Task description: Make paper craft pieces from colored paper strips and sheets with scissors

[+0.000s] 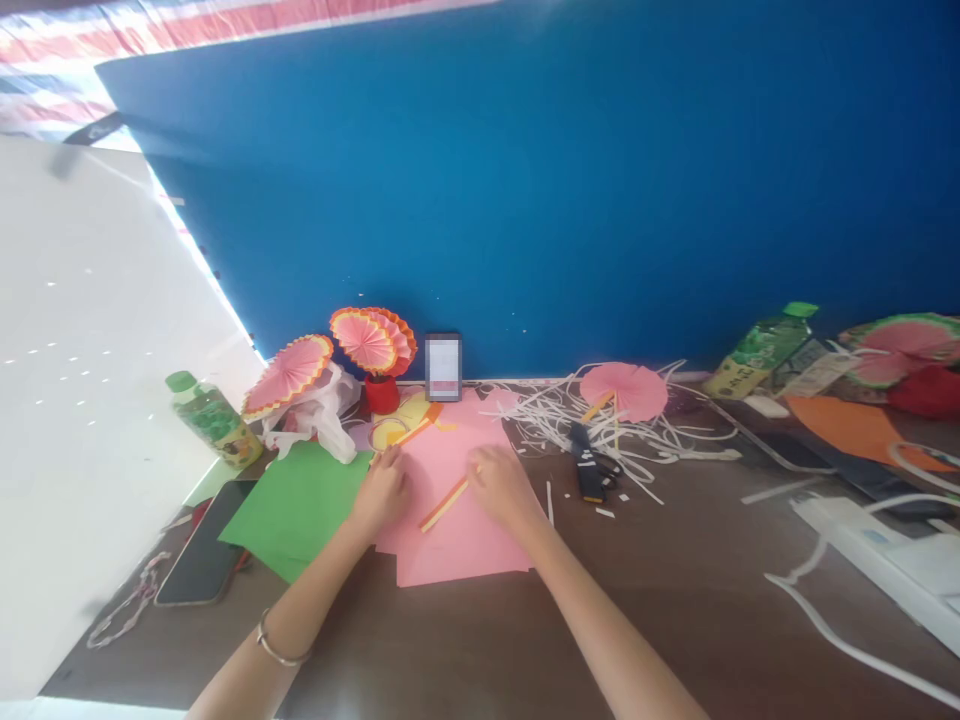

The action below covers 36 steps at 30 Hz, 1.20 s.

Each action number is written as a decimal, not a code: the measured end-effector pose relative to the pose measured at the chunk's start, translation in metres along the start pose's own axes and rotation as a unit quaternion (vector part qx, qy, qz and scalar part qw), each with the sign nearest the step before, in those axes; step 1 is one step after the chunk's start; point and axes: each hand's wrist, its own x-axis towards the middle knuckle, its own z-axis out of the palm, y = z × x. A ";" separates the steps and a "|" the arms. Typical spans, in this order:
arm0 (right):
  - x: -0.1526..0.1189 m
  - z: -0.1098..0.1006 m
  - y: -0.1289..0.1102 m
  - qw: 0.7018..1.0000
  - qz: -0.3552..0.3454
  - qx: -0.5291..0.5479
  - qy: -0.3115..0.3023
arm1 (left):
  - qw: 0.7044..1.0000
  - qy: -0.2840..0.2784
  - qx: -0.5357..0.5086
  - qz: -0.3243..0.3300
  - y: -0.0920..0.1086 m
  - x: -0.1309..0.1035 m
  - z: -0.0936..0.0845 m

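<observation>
My left hand (384,492) rests on the pink paper sheets (480,545), its fingers curled together. Its fingertips are by a round, ring-like yellowish thing (390,433), perhaps a tape roll, and the near end of an orange-and-yellow strip (416,430). What these fingers hold, if anything, is hidden. A second orange-and-yellow paper strip (444,504) lies slantwise on the pink paper. Its upper end meets the closed fingers of my right hand (499,485). Green paper (300,510) lies beside my left forearm.
Pleated paper fans (289,375) and a red holder (382,394) stand at back left, near a phone-like screen (444,368). White paper shreds (547,420), a pink fan (626,390), a black cutter-like tool (586,465), bottles (214,420) and a power strip (892,560) surround the work.
</observation>
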 end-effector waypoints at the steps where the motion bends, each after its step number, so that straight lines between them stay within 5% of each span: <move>1: -0.003 0.004 -0.015 0.999 -0.018 -0.005 -0.044 | 1.000 -0.006 0.017 0.002 -0.002 -0.004 0.000; 4: -0.016 0.015 -0.047 0.993 -0.048 -0.049 -0.094 | 0.998 -0.021 0.055 0.007 -0.002 -0.017 0.002; 7: -0.025 0.017 -0.052 0.988 -0.075 -0.066 -0.117 | 0.997 -0.036 0.073 0.017 0.001 -0.029 0.005; 15: -0.037 0.000 -0.002 0.987 -0.129 0.002 -0.101 | 0.996 -0.023 0.037 0.078 0.006 -0.043 0.014; 22: -0.042 -0.012 0.026 0.987 -0.102 0.059 -0.106 | 0.985 -0.022 -0.158 0.068 -0.003 -0.047 0.014; 31: -0.045 0.004 0.019 0.980 -0.180 0.069 -0.056 | 0.911 0.054 -0.407 -0.052 -0.010 -0.041 0.014; 36: -0.041 0.002 0.028 0.990 -0.079 0.105 0.048 | 0.851 0.100 -0.496 -0.139 -0.015 -0.037 0.010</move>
